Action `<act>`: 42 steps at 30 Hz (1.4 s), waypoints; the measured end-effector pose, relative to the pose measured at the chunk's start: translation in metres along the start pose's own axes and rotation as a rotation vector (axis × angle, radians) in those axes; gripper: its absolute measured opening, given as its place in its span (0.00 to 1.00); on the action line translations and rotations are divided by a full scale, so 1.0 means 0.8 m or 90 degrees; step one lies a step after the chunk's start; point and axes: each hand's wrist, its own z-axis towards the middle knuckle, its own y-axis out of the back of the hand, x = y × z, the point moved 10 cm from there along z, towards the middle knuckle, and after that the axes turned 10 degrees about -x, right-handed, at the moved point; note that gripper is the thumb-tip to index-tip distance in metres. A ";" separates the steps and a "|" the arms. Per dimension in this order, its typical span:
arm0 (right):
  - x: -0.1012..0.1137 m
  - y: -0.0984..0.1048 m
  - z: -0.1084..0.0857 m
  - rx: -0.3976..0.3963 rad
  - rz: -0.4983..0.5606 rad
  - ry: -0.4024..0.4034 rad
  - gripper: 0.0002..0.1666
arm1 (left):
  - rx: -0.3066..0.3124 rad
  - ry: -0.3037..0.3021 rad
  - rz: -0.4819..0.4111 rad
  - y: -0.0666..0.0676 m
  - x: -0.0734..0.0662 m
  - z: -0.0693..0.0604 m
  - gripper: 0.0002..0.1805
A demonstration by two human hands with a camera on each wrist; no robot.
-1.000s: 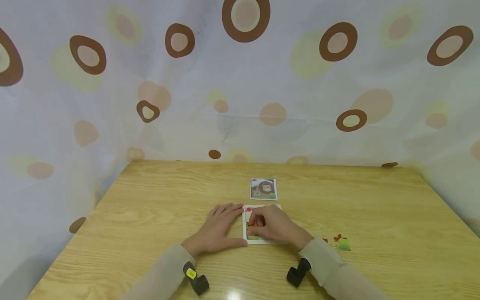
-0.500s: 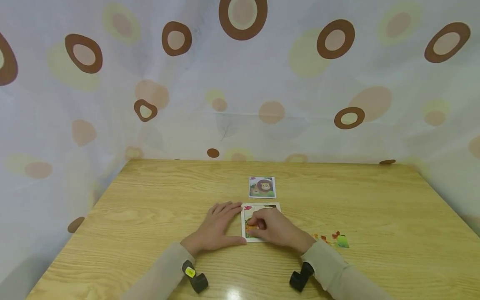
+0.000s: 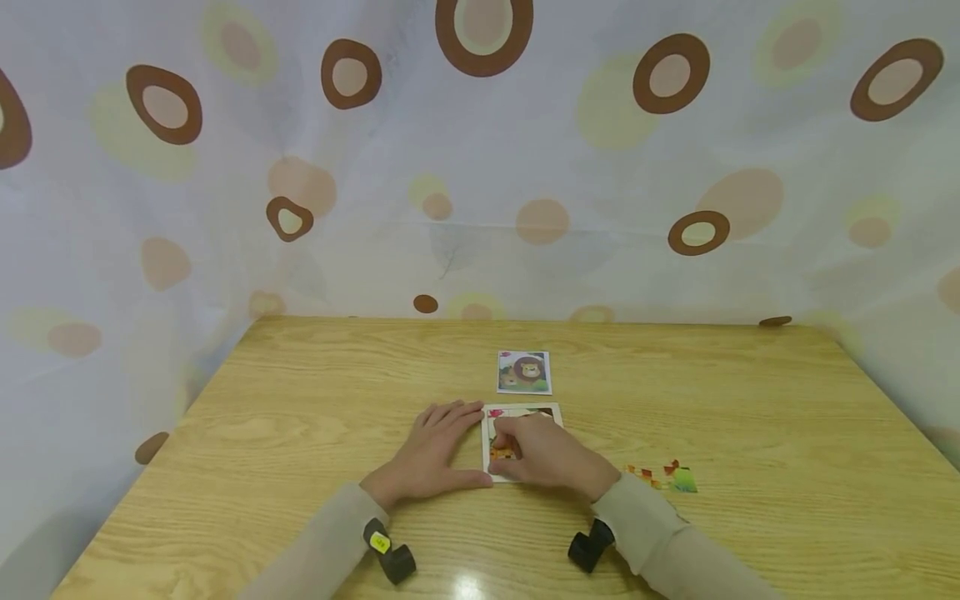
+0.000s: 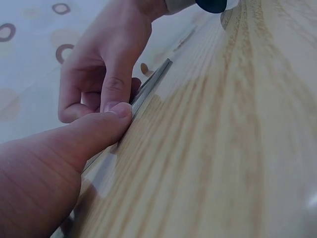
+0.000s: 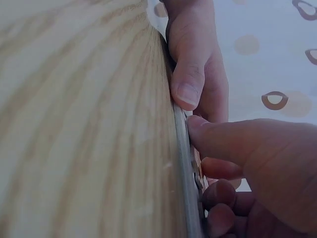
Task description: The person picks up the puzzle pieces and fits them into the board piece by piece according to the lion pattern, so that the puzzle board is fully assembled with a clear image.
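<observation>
A white-bordered jigsaw puzzle board (image 3: 485, 442) lies flat on the table, partly hidden by my right hand (image 3: 543, 450). The curled index finger and thumb of that hand hold an orange puzzle piece (image 3: 501, 454) on the board's lower left part; its outline is mostly covered. My left hand (image 3: 431, 454) rests on the table with fingers spread along the board's left side. Its thumb (image 4: 106, 121) touches the near edge of the board. In the right wrist view the left thumb (image 5: 188, 91) meets the board edge (image 5: 182, 144) close to my right thumb (image 5: 208, 131).
Behind the board lies a picture card (image 3: 524, 372) with a lion on it. Several loose puzzle pieces (image 3: 682, 479), red, orange and green, lie on the wooden table (image 3: 337, 367) right of my right hand. A patterned curtain (image 3: 480, 167) hangs around the table.
My right hand stays over the board's lower left; its wrist shifted slightly right, then back left, and its thumb is now nearer the board's lower left corner. The left hand keeps its place.
</observation>
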 end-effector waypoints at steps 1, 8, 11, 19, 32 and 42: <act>0.000 0.000 0.000 0.003 -0.003 0.002 0.10 | 0.000 0.000 -0.001 0.000 0.000 0.000 0.48; 0.003 -0.002 0.000 0.024 -0.009 0.020 0.12 | 0.002 -0.002 -0.001 0.000 -0.001 0.002 0.49; 0.003 -0.003 0.000 0.029 -0.007 0.023 0.13 | 0.003 -0.003 0.000 0.000 -0.001 0.002 0.49; 0.000 0.000 -0.001 0.025 -0.015 -0.002 0.14 | 0.003 -0.010 0.001 -0.001 -0.004 0.003 0.49; -0.007 0.001 -0.001 0.013 0.039 0.007 0.18 | 0.002 -0.009 -0.004 -0.001 -0.002 0.001 0.49; -0.015 -0.003 -0.001 0.048 0.104 -0.009 0.17 | 0.006 0.002 -0.017 0.000 0.001 -0.001 0.48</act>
